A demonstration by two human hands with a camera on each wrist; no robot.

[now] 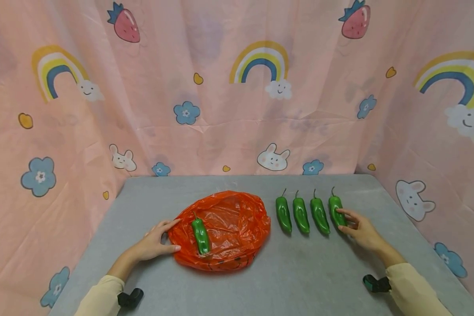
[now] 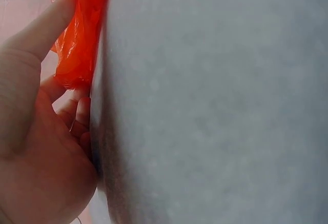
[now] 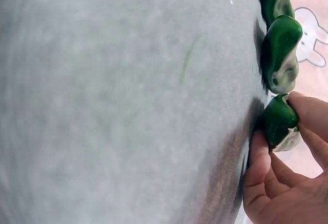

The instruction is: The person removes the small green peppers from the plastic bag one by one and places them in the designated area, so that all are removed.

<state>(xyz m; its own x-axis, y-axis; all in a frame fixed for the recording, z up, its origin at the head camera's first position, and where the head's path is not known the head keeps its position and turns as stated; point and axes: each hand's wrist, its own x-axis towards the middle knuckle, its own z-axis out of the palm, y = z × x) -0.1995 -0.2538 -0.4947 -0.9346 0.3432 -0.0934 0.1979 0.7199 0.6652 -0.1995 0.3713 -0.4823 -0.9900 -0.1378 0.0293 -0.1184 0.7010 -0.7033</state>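
Observation:
My left hand (image 1: 155, 242) touches the left edge of a crumpled red plastic bag (image 1: 237, 219), thumb and forefinger spread apart along it. In the left wrist view the thumb (image 2: 48, 26) lies against the red plastic and the other fingers are partly hidden. One green chili pepper (image 1: 200, 237) lies on the red plastic inside the bag's outline. At the right, my right hand (image 1: 361, 230) pinches the lower part of the rightmost green chili pepper (image 1: 335, 206) between thumb and fingers. The right wrist view shows this pepper (image 3: 279, 119) between the fingertips, close to the tabletop.
Left of the held pepper, more green chili peppers (image 1: 319, 215) lie in a row, stems pointing away. The grey table (image 1: 300, 281) ends at a pink printed curtain (image 1: 221, 131) behind and at both sides. Dark devices (image 1: 376, 284) sit at both wrists.

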